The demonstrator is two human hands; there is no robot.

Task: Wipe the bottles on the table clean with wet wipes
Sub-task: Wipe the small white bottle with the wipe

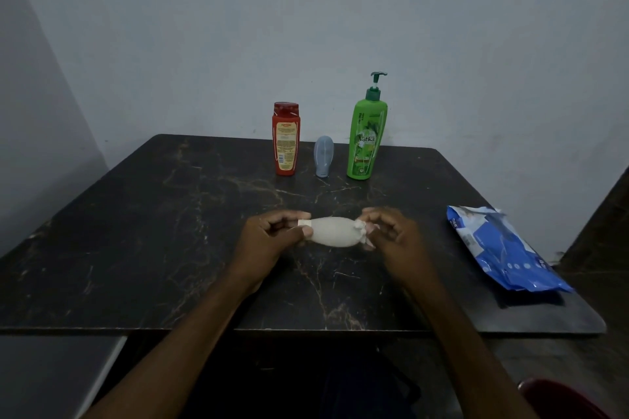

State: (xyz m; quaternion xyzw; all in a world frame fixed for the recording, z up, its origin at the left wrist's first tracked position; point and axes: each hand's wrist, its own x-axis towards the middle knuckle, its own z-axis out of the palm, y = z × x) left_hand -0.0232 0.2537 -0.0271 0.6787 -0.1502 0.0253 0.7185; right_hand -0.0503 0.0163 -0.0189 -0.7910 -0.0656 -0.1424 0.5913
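Observation:
A small white bottle (332,231) lies sideways between my hands above the middle of the dark marble table (136,231). My left hand (272,235) pinches its neck end. My right hand (388,231) holds a crumpled white wet wipe (363,230) against the bottle's base. At the back of the table stand a red bottle (286,139), a small blue-grey tube (323,156) upside down on its cap, and a tall green pump bottle (367,139).
A blue pack of wet wipes (500,252) lies near the table's right edge. A grey wall rises right behind the bottles. A red object (558,398) shows at the bottom right, below the table's front edge.

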